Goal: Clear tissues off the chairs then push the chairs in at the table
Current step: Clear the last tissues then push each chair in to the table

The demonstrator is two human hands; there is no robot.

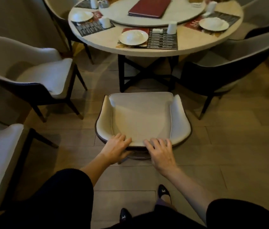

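Observation:
A cream-cushioned chair (142, 116) with a dark shell stands directly in front of me, its seat facing the round table (196, 45). The seat is bare; no tissue shows on it. My left hand (116, 148) grips the top edge of the chair's back, fingers over the rim and thumb underneath. My right hand (161, 153) rests on the same edge just to the right, fingers spread over the rim. The chair's front edge sits a short way out from the table's dark cross-braced base (147, 75).
Two more chairs stand at the left (44, 75) (0, 154), another at the right (229, 66), and others behind the table. Plates (133, 37), upturned cups (171, 28), placemats and a red menu folder (149, 7) lie on the table. My feet in dark shoes (163, 192) stand on the tiled floor.

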